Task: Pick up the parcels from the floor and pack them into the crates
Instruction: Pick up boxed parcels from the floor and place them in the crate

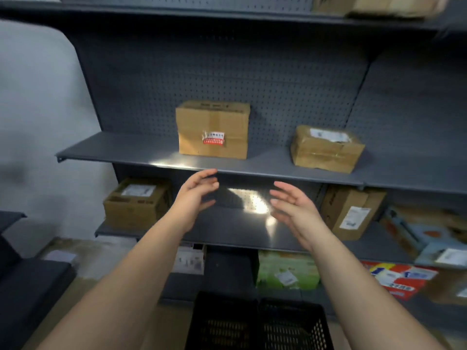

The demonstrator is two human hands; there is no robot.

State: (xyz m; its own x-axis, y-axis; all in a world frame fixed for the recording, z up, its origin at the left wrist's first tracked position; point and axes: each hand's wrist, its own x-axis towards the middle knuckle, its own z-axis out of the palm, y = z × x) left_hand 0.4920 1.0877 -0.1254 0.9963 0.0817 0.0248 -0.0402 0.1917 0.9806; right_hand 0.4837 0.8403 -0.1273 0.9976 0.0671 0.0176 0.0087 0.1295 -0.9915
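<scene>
My left hand [195,198] and my right hand [294,210] are raised in front of a grey shelf unit, palms facing each other, fingers relaxed, holding nothing. Just above them on the middle shelf [126,152] stands a brown cardboard parcel [213,130] with a red and white sticker. A second, crumpled parcel [326,149] with a white label lies to its right. A black plastic crate [257,324] sits on the floor below my arms, and its inside looks bare.
The lower shelf holds a brown box [137,203] at left and a tilted box [351,213] at right. Beneath are a green pack [286,270], a red and white pack [399,279] and more parcels at far right. A dark unit [27,286] stands at left.
</scene>
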